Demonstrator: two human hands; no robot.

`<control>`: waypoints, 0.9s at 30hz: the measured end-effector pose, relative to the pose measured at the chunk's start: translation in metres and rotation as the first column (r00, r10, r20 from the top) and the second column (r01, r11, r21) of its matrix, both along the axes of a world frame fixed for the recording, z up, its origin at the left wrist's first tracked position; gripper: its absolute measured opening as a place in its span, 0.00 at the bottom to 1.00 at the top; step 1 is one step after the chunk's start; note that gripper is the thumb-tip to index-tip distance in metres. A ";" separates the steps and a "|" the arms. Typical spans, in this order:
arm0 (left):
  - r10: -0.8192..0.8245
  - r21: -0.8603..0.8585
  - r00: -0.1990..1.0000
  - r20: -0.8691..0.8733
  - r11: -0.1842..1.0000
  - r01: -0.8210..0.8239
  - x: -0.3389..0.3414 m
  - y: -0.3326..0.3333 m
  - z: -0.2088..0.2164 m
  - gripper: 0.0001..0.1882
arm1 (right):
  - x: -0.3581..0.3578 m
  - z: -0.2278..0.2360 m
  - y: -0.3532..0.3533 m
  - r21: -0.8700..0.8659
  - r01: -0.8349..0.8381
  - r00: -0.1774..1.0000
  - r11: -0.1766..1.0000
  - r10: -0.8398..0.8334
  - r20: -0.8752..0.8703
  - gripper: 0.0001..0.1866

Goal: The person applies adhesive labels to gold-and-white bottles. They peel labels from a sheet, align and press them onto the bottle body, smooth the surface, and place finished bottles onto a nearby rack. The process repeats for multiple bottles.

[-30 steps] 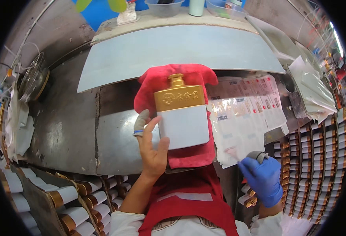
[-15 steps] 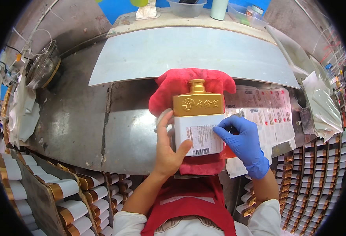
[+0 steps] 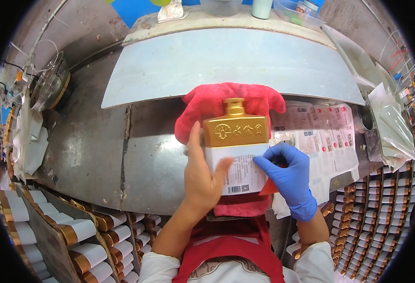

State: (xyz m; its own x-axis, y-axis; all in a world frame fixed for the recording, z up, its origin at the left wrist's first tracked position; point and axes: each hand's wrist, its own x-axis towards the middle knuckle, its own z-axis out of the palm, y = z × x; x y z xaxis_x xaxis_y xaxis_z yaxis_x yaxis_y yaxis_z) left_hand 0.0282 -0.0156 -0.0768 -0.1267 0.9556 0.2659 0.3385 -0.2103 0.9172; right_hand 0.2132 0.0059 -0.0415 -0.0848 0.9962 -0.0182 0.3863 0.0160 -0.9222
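A flat-shouldered bottle (image 3: 236,128), gold above and white below, lies front up with its neck pointing away from me. Under it is a red towel (image 3: 193,111). A printed label (image 3: 243,175) is on its white part. My bare left hand (image 3: 202,181) steadies the bottle from the left, fingers along its side and thumb over the label's edge. My right hand (image 3: 287,174), in a blue glove, has its fingers pinched together at the label's upper right corner. An orange-red flat piece (image 3: 268,188) sticks out below its curled fingers; the rest of it is hidden.
Label sheets (image 3: 318,137) lie on the metal table (image 3: 80,137) at right. A pale board (image 3: 231,63) spans the back. White-and-gold bottles stand racked at lower left (image 3: 78,227) and lower right (image 3: 382,219). A metal pot (image 3: 52,87) is at far left.
My left fingers have straightened upward along the bottle's side, and the thumb has risen on the label. The bottle sits slightly lower in view. The right hand stays at the label's corner.
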 end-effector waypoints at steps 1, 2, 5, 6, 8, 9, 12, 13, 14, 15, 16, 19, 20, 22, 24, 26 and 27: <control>-0.025 0.007 1.000 -0.014 1.000 0.025 0.001 -0.004 0.003 0.45 | 0.000 0.000 -0.001 0.001 0.001 1.000 1.000 -0.001 -0.012 0.07; -0.049 0.011 0.998 -0.027 0.999 0.049 0.002 -0.007 0.004 0.48 | -0.001 0.000 -0.002 0.032 0.000 1.000 0.999 0.000 -0.013 0.07; -0.051 -0.061 0.996 0.072 0.997 0.056 0.004 -0.007 -0.004 0.54 | -0.001 -0.001 -0.006 0.186 -0.047 0.998 0.981 0.039 0.051 0.09; -0.042 -0.049 0.995 0.091 0.998 0.047 0.004 -0.007 -0.006 0.54 | 0.000 0.002 -0.009 0.273 -0.098 0.991 0.957 0.068 0.117 0.09; -0.009 0.104 0.999 -0.051 0.994 0.015 0.000 -0.007 -0.004 0.46 | 0.001 0.007 -0.012 0.422 -0.183 0.974 0.888 0.104 0.204 0.10; -0.015 0.169 0.993 -0.121 0.985 0.035 -0.003 -0.006 -0.003 0.40 | 0.001 0.008 -0.013 0.486 -0.214 0.968 0.848 0.115 0.225 0.10; -0.044 0.327 0.941 -0.337 0.931 0.160 -0.011 -0.003 0.006 0.22 | 0.003 0.007 -0.015 0.481 -0.194 0.978 0.855 0.131 0.162 0.10; -0.038 0.270 0.954 -0.298 0.955 0.122 -0.010 -0.007 0.014 0.09 | 0.005 0.006 -0.016 0.405 -0.149 0.988 0.902 0.115 0.106 0.10; -0.041 0.243 0.966 -0.254 0.964 0.105 -0.011 -0.011 0.017 0.09 | 0.005 0.006 -0.016 0.324 -0.106 0.994 0.940 0.095 0.050 0.10; -0.043 0.215 0.977 -0.210 0.973 0.089 -0.015 -0.015 0.018 0.09 | 0.004 0.008 -0.016 0.185 -0.061 0.995 0.981 0.075 -0.071 0.09; -0.044 0.185 0.985 -0.165 0.980 0.074 -0.017 -0.021 0.020 0.09 | 0.002 0.014 -0.017 0.037 -0.031 0.982 0.999 0.037 -0.187 0.09; -0.081 0.141 0.986 -0.147 0.985 0.102 -0.016 -0.038 0.039 0.09 | 0.006 0.029 -0.026 -0.085 -0.079 0.961 0.993 0.054 -0.271 0.08; -0.100 0.130 0.982 -0.159 0.984 0.121 -0.016 -0.043 0.048 0.09 | 0.009 0.034 -0.031 -0.071 -0.114 0.961 0.991 0.092 -0.261 0.08; -0.067 0.126 0.988 -0.136 0.988 0.084 -0.014 -0.046 0.055 0.09 | 0.011 0.040 -0.036 -0.140 -0.130 0.955 0.982 0.085 -0.284 0.07; -0.014 0.115 0.988 -0.154 0.993 0.032 -0.014 -0.047 0.056 0.09 | 0.010 0.042 -0.035 -0.158 -0.116 0.970 0.981 0.078 -0.229 0.07; 0.059 0.098 0.980 -0.189 0.994 -0.041 -0.010 -0.035 0.043 0.09 | 0.003 0.031 -0.025 -0.134 -0.037 0.989 0.990 0.016 -0.149 0.07; 0.092 0.089 0.971 -0.223 0.993 -0.074 -0.009 -0.030 0.034 0.09 | 0.000 0.023 -0.018 -0.111 -0.007 0.996 0.994 -0.003 -0.090 0.07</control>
State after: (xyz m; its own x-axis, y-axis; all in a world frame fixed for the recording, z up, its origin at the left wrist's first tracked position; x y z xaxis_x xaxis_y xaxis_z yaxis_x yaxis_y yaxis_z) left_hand 0.0190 -0.0457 -0.0428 -0.1329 0.9190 0.3713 0.5545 -0.2415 0.7964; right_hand 0.2130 -0.0125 -0.0184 -0.0933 0.9883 -0.1207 0.3022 -0.0874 -0.9492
